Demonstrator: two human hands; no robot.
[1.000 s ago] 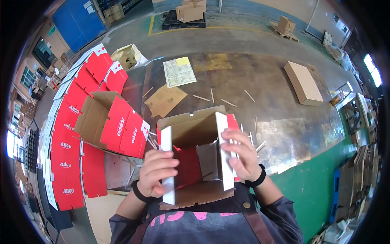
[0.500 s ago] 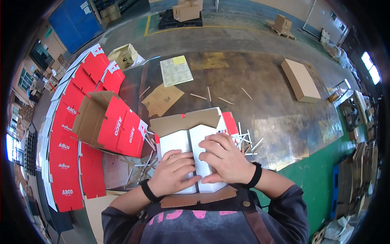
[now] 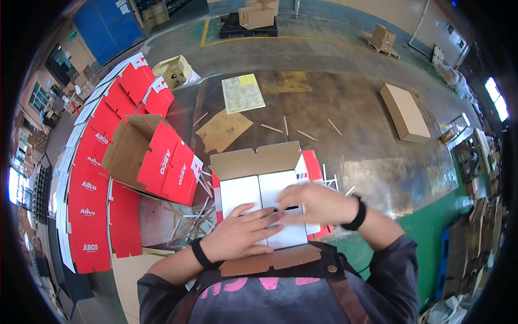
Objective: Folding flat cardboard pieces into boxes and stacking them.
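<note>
Now: box (image 3: pixel 259 210) seam runs 12–6, open flap at 12 | left hand (image 3: pixel 243 235) flat on flaps | right hand (image 3: pixel 313 204) flat on flaps

**Cartons and sheets lying about the floor**

A red-and-white carton (image 3: pixel 264 189) is sitting at the person's front, its two white flaps folded down and its brown flap standing up at the far side. Just to its left an opened red carton (image 3: pixel 154 159) is lying on its side, showing its brown inside. Flat red cartons (image 3: pixel 94 194) are stretching in a row along the left. A printed sheet (image 3: pixel 243 93), white with a yellow corner, is lying on the floor beyond, with a flat brown cardboard piece (image 3: pixel 223 129) near it. A long brown box (image 3: pixel 404 112) is resting well to the right. Brown boxes (image 3: pixel 258 13) are sitting, seemingly on a dark pallet, at the far edge.
</note>
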